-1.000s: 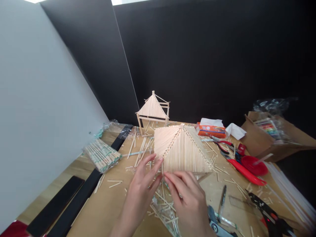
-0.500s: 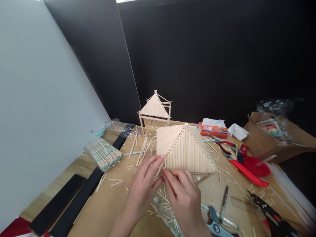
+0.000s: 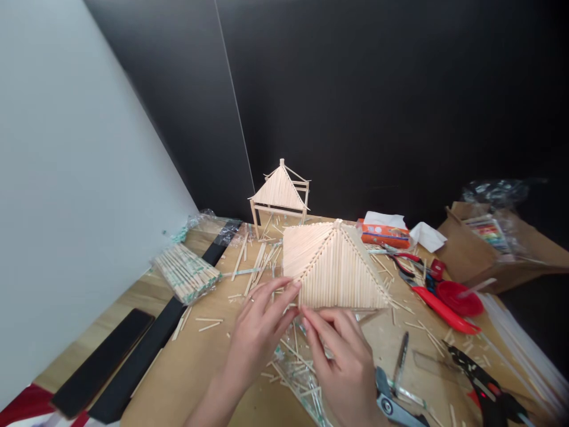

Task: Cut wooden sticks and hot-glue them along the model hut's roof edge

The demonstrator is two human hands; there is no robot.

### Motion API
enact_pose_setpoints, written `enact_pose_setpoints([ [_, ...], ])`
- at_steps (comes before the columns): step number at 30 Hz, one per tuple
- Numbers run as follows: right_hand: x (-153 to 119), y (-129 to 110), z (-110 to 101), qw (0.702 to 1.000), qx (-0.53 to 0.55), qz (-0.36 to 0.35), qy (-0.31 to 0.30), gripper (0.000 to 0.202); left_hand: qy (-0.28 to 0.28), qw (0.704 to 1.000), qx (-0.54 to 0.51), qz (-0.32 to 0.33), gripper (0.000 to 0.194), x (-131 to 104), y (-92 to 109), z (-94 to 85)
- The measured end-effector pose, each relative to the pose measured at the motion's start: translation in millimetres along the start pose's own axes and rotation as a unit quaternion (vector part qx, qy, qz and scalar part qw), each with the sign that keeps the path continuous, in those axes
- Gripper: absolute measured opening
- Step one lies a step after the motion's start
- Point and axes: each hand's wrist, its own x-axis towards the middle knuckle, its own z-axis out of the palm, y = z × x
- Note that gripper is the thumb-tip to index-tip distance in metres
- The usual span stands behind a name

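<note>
A model hut roof [image 3: 340, 276] of pale thin wooden sticks, sloping to a peak, stands in front of me. At its lower left corner, my left hand [image 3: 262, 320] is closed, with the forefinger on the corner ridge and the thumb underneath. My right hand [image 3: 340, 350] is just beside it, thumb and fingertips pinched against the bottom edge of the front slope. Whatever lies between the right fingertips is too small and hidden to make out. Behind stands a second stick hut [image 3: 280, 193] on posts, with its front slope covered and bare bars at the right.
Loose sticks [image 3: 262, 267] and a bagged stick bundle [image 3: 186, 273] lie to the left. Toward the right are red-handled pliers [image 3: 444, 308], a pen [image 3: 400, 359], grey-handled cutters [image 3: 393, 403], a black glue gun [image 3: 482, 379], an orange tissue pack [image 3: 384, 231] and a cardboard box [image 3: 471, 249].
Both hands stay at the roof's lower left corner, and the right fingertips have shifted slightly right along the bottom edge. The view has tilted a little.
</note>
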Motion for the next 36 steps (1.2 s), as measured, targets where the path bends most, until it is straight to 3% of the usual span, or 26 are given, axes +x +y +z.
enact_pose_setpoints([
  [6, -9, 6, -13, 1.000, -0.009, 0.022, 0.005, 0.029, -0.005, 1.000, 0.003, 0.015, 0.049, -1, -4, 2.3],
  [24, -1, 11, 1, 0.995, -0.070, -0.053, -0.037, 0.040, -0.006, 0.999, -0.029, -0.018, 0.057, -5, -7, 4.8],
  [30, -1, 9, 2, 0.996, -0.070, -0.052, -0.031, 0.039, -0.004, 0.999, -0.033, -0.010, 0.041, -1, -6, 1.6],
  [36, -3, 9, 1, 0.997, -0.060, -0.042, -0.033, 0.040, -0.010, 0.999, -0.032, 0.000, 0.040, 2, -7, 1.9],
])
